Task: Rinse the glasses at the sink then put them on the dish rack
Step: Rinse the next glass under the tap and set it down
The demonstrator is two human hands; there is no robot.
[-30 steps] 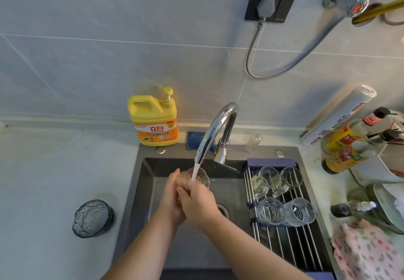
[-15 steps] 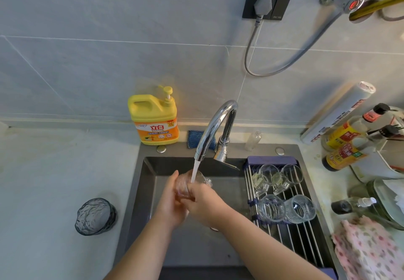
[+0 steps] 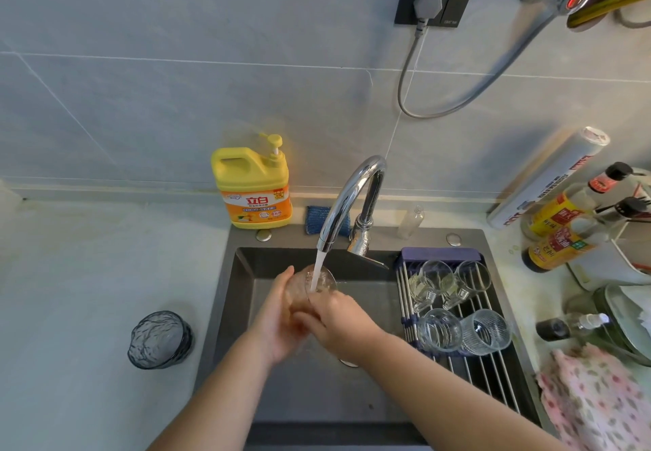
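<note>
A clear glass point(image 3: 318, 279) sits under the running chrome faucet point(image 3: 347, 200), water pouring into its mouth. My left hand point(image 3: 281, 313) wraps round the glass from the left and my right hand point(image 3: 338, 320) grips it from the lower right, both over the dark sink point(image 3: 239, 295). A dish rack point(image 3: 489, 376) of metal rods spans the sink's right side and carries several clear glasses point(image 3: 438, 329) lying on their sides. A dark textured glass point(image 3: 160, 339) stands on the counter left of the sink.
A yellow detergent bottle point(image 3: 253, 186) and a blue sponge point(image 3: 318, 216) stand behind the sink. Sauce bottles point(image 3: 556, 239), a white roll point(image 3: 549, 175), a spray bottle point(image 3: 570, 325) and a pink floral cloth point(image 3: 595, 397) crowd the right counter. A cable point(image 3: 408, 63) hangs from the wall socket.
Both hands have turned the glass under the stream; it now tilts with its mouth toward the water. The right hand has slid lower on it.
</note>
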